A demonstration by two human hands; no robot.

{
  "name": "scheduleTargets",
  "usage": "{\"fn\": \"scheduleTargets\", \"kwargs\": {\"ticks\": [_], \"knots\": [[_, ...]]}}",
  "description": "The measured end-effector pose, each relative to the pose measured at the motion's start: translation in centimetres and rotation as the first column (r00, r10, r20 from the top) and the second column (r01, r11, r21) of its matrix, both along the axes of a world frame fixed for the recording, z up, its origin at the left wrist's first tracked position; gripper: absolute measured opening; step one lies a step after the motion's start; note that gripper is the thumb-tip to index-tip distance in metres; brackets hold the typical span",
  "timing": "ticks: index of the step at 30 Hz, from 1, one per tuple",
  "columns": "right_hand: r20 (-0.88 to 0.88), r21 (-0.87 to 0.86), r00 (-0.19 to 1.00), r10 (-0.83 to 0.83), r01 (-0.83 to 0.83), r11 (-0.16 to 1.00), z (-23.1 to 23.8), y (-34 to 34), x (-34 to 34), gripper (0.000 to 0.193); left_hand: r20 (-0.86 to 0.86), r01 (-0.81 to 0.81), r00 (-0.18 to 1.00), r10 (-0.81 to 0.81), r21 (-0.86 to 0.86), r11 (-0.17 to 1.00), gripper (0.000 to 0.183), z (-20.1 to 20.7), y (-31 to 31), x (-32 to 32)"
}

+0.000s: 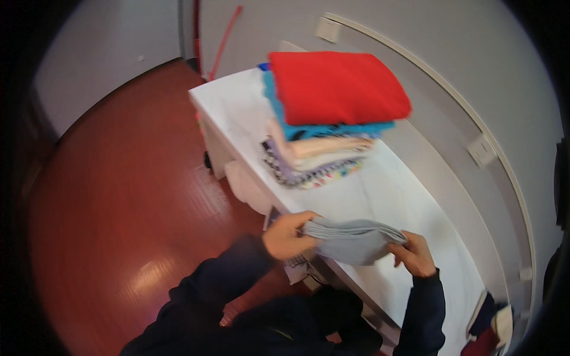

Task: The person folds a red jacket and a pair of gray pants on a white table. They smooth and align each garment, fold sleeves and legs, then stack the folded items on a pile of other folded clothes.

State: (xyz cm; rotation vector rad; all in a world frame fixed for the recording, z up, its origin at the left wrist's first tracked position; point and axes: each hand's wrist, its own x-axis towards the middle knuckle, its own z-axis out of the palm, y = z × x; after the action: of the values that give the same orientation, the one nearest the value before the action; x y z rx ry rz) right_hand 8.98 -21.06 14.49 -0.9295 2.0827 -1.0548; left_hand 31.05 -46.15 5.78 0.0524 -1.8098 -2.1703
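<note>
Between my two hands is a folded grey cloth (356, 242), its layered edges showing along the top. My left hand (288, 235) grips its left end, thumb and fingers closed on it. At the other end my right hand (414, 254) pinches the folded corner. The cloth is held above the front edge of a white table (350, 204); whether it touches the tabletop I cannot tell. Beyond it stands a stack of folded cloths, with a red folded cloth (338, 86) on top, a blue one (320, 130) below and several pale and patterned ones (320, 157) beneath.
At the table's right end lies a small pile of dark, red and cream cloths (490, 326). A grey wall with outlets (481, 150) and a cable channel runs behind the table. Reddish wooden floor (130, 196) spreads to the left. Something white (246, 187) hangs under the table.
</note>
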Motion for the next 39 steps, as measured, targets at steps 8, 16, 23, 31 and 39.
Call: {"fn": "scheduleTargets", "kwargs": {"ticks": [8,16,23,31,39], "knots": [[0.186,-0.002,0.983,-0.011,0.012,1.000,-0.8,-1.3,1.0,0.006,0.102,-0.022,0.994,0.035,-0.132,0.991,0.035,0.0,0.3,2.0],[0.056,0.043,0.996,0.062,-0.065,0.997,6.8,-5.2,0.1,0.009,0.078,0.142,0.988,-0.136,-0.082,0.986,0.029,8.7,-4.2,2.2],[-0.548,-0.697,0.829,-0.114,-0.377,0.610,19.1,-13.4,-6.4,0.023,-0.681,-0.631,0.696,0.227,-0.430,0.646,0.035,20.9,-9.4,-1.5],[-0.813,-0.497,0.473,-0.338,-0.264,0.826,8.1,-22.7,-10.5,0.044,-0.665,-0.707,0.686,0.296,-0.705,0.055,0.045,14.6,-15.3,-9.4],[-0.780,-0.603,0.425,-0.460,-0.311,0.735,7.0,-19.5,-5.3,0.045,-0.832,-0.825,0.429,0.352,-0.520,-0.221,0.052,12.6,-9.3,-7.6]]}}
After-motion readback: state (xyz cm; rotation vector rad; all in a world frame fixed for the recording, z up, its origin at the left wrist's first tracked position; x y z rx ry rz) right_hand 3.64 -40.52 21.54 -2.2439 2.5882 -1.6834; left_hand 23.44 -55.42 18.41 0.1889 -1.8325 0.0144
